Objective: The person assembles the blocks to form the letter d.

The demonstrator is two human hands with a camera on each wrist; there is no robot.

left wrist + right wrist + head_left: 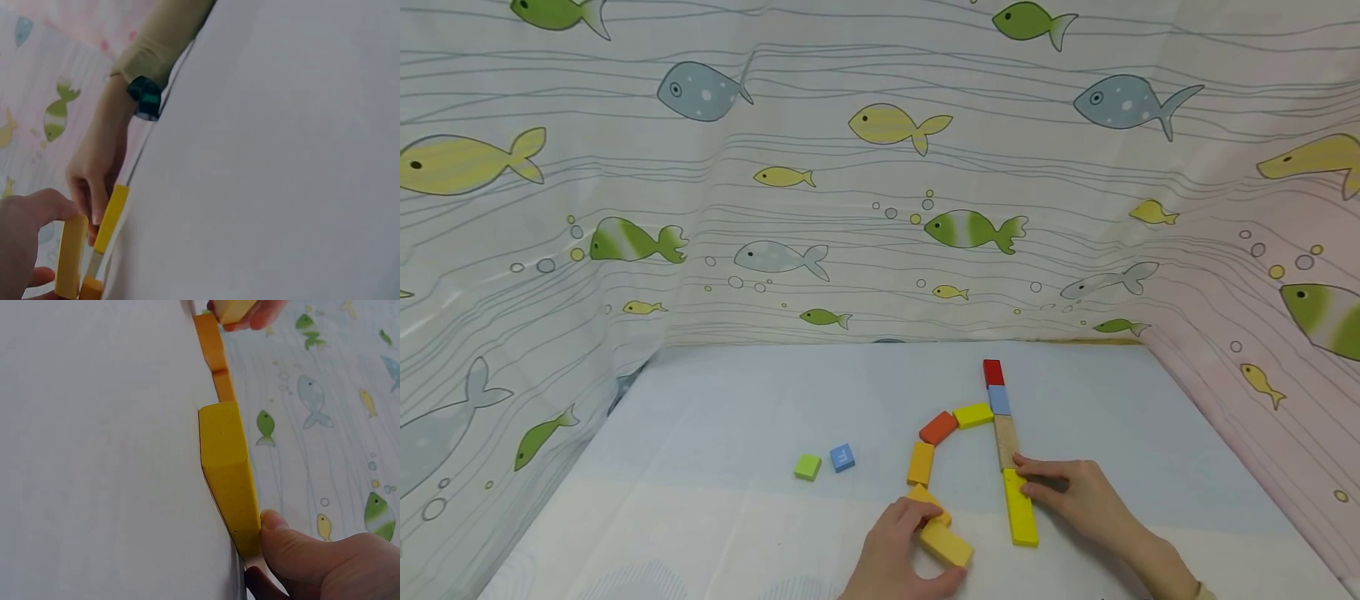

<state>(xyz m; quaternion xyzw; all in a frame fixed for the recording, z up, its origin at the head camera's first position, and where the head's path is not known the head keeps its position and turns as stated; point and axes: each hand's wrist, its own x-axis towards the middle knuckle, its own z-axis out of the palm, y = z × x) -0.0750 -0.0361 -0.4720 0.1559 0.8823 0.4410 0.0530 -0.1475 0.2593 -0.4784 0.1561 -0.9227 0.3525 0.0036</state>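
Observation:
My left hand (pixel 895 550) grips a pale yellow block (pixel 947 544) between thumb and fingers. The block's upper end overlaps an orange block (pixel 929 503) in the head view. To the right is a straight row, with a long yellow block (pixel 1020 510) nearest and a bare wood block (pixel 1007 442) beyond it. My right hand (pixel 1078 492) rests at this row's right side with extended fingers. One fingertip is at the wood block's near end, and the thumb touches the side of the long yellow block (pixel 228 481).
A blue block (pixel 998 401) and a red block (pixel 993 372) continue the row away from me. A yellow block (pixel 973 415), a red-orange block (pixel 938 428) and another orange block (pixel 921 463) form a curve. Apart at left lie a green block (pixel 808 467) and a blue lettered block (pixel 842 457).

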